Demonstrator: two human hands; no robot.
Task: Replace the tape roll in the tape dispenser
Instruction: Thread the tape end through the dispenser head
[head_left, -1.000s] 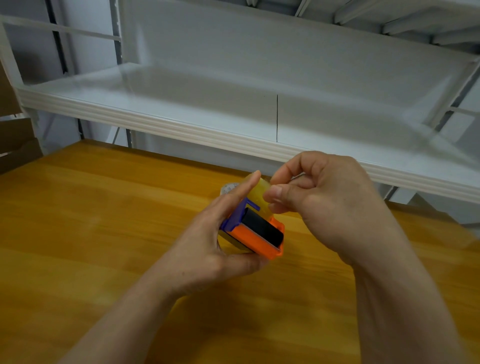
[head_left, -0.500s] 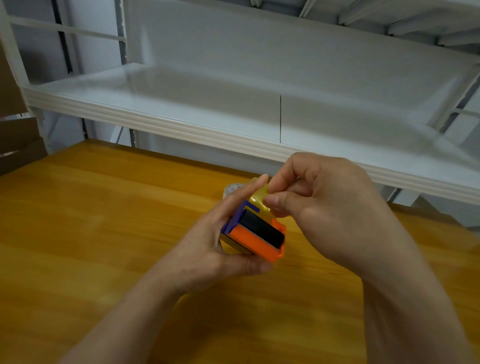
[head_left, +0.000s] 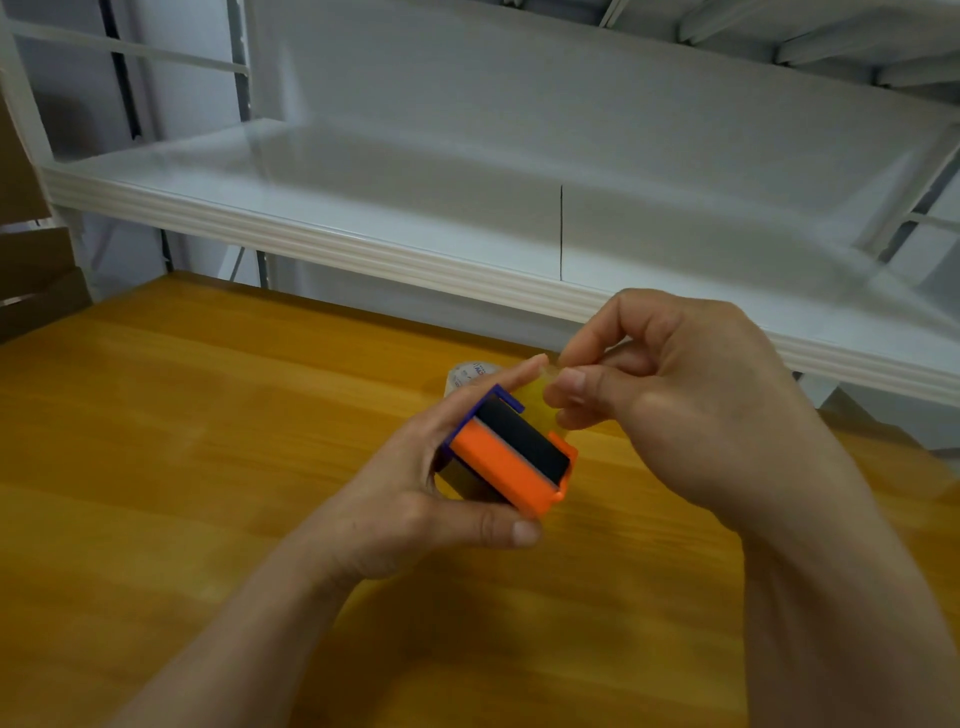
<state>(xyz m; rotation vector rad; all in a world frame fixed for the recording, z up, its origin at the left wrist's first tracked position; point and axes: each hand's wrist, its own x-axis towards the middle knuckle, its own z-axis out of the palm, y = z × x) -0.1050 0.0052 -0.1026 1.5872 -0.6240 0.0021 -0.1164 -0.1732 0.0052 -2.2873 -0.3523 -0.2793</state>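
Observation:
My left hand grips a small tape dispenser above the wooden table; its body is orange with a blue side and a black roller. A yellowish clear tape roll sits in the dispenser's far end. My right hand pinches the tape's loose end between thumb and forefinger, just above the roll. Another tape roll, clear with a white printed core, lies on the table behind my left fingers, mostly hidden.
The orange-brown wooden table fills the lower view. A white metal shelf runs across just behind it, its front lip close above the table's far edge. Brown cardboard stands at the far left.
My left hand has turned the dispenser a little, showing more of the black roller. My right fingers stay pinched on the tape end and have lifted slightly.

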